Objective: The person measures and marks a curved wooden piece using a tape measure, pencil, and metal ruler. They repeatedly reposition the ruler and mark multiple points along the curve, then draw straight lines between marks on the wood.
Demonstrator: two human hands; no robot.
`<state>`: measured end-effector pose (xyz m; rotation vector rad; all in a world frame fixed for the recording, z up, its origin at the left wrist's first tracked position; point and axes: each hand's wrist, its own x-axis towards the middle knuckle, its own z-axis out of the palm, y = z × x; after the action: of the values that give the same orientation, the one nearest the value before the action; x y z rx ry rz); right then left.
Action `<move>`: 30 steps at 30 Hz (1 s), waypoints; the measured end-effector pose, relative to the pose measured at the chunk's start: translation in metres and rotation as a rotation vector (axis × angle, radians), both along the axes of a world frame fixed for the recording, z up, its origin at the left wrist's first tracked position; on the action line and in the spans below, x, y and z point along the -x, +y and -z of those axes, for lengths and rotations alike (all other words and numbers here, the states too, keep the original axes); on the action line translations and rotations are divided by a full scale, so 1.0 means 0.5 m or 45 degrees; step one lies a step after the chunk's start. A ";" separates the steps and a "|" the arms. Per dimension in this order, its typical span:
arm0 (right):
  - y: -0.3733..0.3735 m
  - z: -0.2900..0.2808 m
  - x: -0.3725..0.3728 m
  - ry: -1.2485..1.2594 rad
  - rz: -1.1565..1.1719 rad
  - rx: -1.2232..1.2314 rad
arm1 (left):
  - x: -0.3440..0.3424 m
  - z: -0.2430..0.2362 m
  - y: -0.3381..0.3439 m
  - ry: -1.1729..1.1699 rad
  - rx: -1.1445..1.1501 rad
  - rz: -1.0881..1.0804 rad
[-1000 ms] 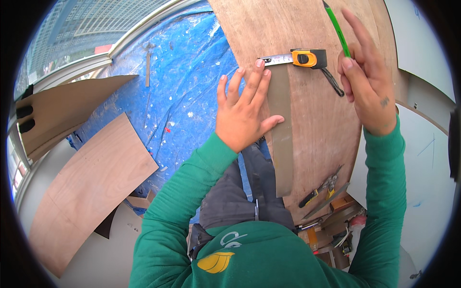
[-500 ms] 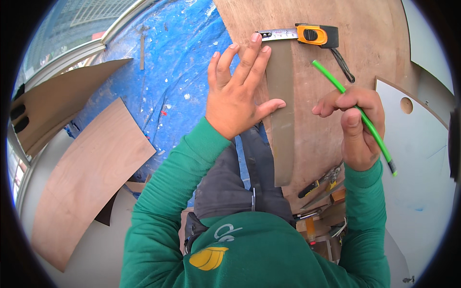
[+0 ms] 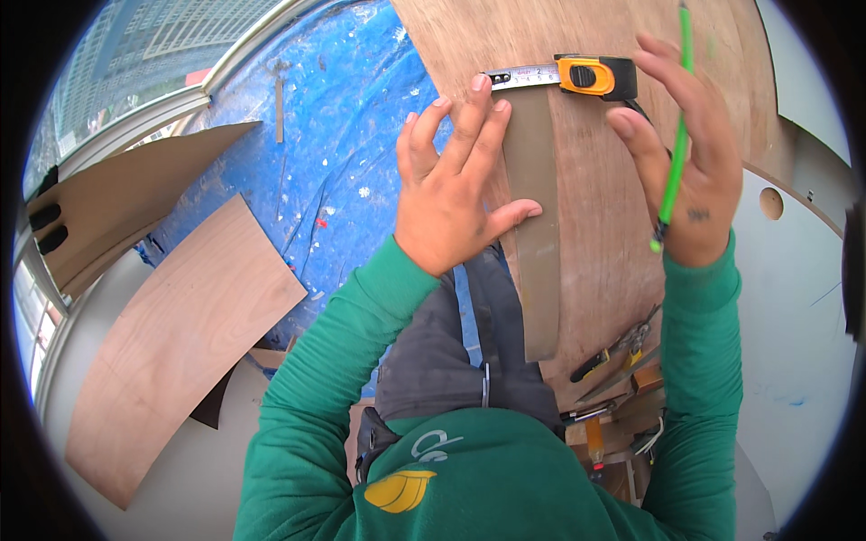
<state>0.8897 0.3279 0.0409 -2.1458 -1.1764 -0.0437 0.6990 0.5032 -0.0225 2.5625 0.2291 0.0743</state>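
My left hand [image 3: 451, 194] lies open with fingers spread across the edge of the plywood sheet [image 3: 600, 180] and a grey-brown strip [image 3: 538, 261]. One fingertip touches the end of the tape measure's metal blade [image 3: 521, 77]. The yellow-and-black tape case [image 3: 588, 76] sits at the blade's right end, laid crosswise over the top of the strip. Just right of the case, my right hand [image 3: 672, 153] is raised, loosely holding a green pencil [image 3: 671, 180] upright among its fingers, slightly blurred.
A blue sheet [image 3: 316, 108] covers the floor by the window [image 3: 108, 81]. A curved plywood piece [image 3: 171, 334] and a brown board [image 3: 135, 180] are at left. Cutting tools [image 3: 609, 352] and offcuts lie low right, beside a white board [image 3: 794, 298] with a round hole.
The pencil has swung from slanting to upright as my right hand moved up and turned since the middle frame. My left hand stays at the blade's end.
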 end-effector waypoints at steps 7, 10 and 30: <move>0.014 0.038 -0.039 0.425 -0.122 0.220 | 0.001 0.003 0.001 -0.002 0.034 0.001; 0.011 0.034 -0.040 0.422 -0.127 0.220 | 0.001 0.004 0.001 -0.007 0.024 0.003; 0.003 0.033 -0.035 0.346 -0.121 0.228 | 0.001 0.001 0.006 -0.012 -0.031 0.067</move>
<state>0.9073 0.3294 0.0243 -2.1615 -1.1549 0.3971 0.6986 0.5063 -0.0228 2.5897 0.1576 0.0700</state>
